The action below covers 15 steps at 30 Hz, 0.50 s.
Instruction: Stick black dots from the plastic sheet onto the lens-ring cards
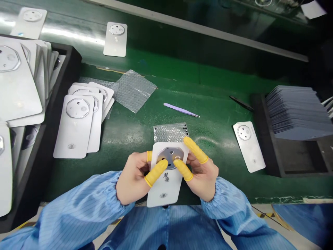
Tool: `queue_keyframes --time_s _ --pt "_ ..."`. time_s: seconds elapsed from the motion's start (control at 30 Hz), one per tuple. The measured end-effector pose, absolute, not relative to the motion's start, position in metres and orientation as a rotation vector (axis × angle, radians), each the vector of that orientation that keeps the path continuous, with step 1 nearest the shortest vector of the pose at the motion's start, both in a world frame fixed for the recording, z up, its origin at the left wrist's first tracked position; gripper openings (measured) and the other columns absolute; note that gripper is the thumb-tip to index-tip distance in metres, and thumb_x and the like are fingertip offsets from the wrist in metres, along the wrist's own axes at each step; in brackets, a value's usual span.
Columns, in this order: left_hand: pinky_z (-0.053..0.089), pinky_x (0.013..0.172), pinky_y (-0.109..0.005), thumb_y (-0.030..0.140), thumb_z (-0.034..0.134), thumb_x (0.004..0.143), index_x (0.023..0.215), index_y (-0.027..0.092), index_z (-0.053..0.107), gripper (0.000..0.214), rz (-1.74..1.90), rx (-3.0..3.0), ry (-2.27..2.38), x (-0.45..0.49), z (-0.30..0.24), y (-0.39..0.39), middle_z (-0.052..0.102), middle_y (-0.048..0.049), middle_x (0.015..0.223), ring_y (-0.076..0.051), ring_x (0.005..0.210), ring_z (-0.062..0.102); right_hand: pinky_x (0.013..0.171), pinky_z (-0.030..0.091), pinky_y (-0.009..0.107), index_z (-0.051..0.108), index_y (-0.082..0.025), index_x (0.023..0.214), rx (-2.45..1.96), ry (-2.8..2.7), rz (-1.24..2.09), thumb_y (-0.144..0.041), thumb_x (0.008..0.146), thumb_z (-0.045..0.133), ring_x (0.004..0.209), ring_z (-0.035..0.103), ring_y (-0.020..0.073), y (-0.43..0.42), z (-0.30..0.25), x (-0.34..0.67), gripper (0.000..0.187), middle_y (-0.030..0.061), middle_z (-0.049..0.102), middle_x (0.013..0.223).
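Between both hands I hold a white phone back cover (166, 185) with a silver octagonal camera plate near its top. My left hand (137, 177) grips its left side, the yellow-cotted thumb lying on the camera plate. From the right, my right hand (201, 170) holds the other edge, its thumb pressing the plate and its forefinger along the top right corner. Fingers behind the cover are hidden. Just beyond it lies a piece of bubble wrap (170, 132) with several small black dots on it. Purple tweezers (182, 110) rest farther off on the green bench.
Stacked white covers (74, 132) and a bubble-wrap sheet (135, 91) lie left of centre. A black tray (65, 80) of covers stands far left. At right are more covers (249, 149), a black pen-like tool (241, 103) and a black box (265, 146) of grey sheets. One cover (116, 43) sits at the back.
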State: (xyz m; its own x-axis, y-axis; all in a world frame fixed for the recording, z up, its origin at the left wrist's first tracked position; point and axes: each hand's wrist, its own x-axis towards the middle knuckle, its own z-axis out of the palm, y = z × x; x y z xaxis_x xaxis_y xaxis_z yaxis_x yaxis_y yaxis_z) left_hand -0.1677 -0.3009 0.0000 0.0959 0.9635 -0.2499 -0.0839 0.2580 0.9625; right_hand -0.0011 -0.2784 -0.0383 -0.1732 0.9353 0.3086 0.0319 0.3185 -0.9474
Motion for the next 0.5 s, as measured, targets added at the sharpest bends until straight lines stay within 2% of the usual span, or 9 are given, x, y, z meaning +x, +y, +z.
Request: queue_keyframes --time_s 0.13,0.27,0.37,0.43,0.5 --pt "0.049 0.041 -0.021 0.037 0.069 0.079 0.062 0.014 0.070 0.028 1.012 1.031 1.179 -0.170 -0.001 -0.300 0.065 -0.0029 0.051 -0.014 0.044 0.059 0.071 0.066 0.030 0.055 -0.027 0.130 -0.945 -1.565 1.064 -0.025 0.086 0.066 0.079 0.073 0.0173 -0.278 -0.041 0.001 0.046 0.0030 0.074 0.096" --pt "0.047 0.038 -0.021 0.032 0.080 0.067 0.059 0.016 0.070 0.020 1.000 1.032 1.239 -0.171 -0.008 -0.302 0.066 -0.0010 0.050 -0.015 0.042 0.059 0.069 0.066 0.030 0.051 -0.024 0.133 -0.983 -1.573 1.257 -0.040 0.089 0.060 0.078 0.074 0.0170 -0.282 -0.045 -0.009 0.048 0.0035 0.074 0.094" --pt "0.053 0.045 -0.025 0.038 0.074 0.075 0.067 0.018 0.073 0.022 0.971 1.040 1.206 -0.171 -0.015 -0.300 0.072 -0.0034 0.060 -0.019 0.051 0.065 0.069 0.065 0.031 0.044 -0.024 0.138 -1.002 -1.589 1.338 -0.047 0.091 0.053 0.079 0.074 0.0158 -0.274 -0.045 -0.005 0.053 0.0032 0.074 0.096" --pt "0.057 0.057 -0.028 0.043 0.064 0.083 0.078 0.019 0.075 0.027 0.995 1.059 1.171 -0.173 -0.017 -0.297 0.077 -0.0056 0.076 -0.021 0.063 0.070 0.081 0.063 0.033 0.043 -0.022 0.139 -1.073 -1.644 1.210 -0.046 0.091 0.053 0.094 0.072 0.0170 -0.258 -0.040 0.019 0.054 0.0067 0.072 0.111" --pt "0.057 0.070 -0.030 0.045 0.057 0.088 0.094 0.020 0.073 0.031 1.089 1.025 1.183 -0.178 -0.016 -0.295 0.077 -0.0064 0.090 -0.022 0.076 0.072 0.096 0.056 0.037 0.048 -0.019 0.135 -1.199 -1.713 0.978 -0.041 0.089 0.058 0.114 0.064 0.0201 -0.235 -0.032 0.064 0.052 0.0108 0.063 0.128"
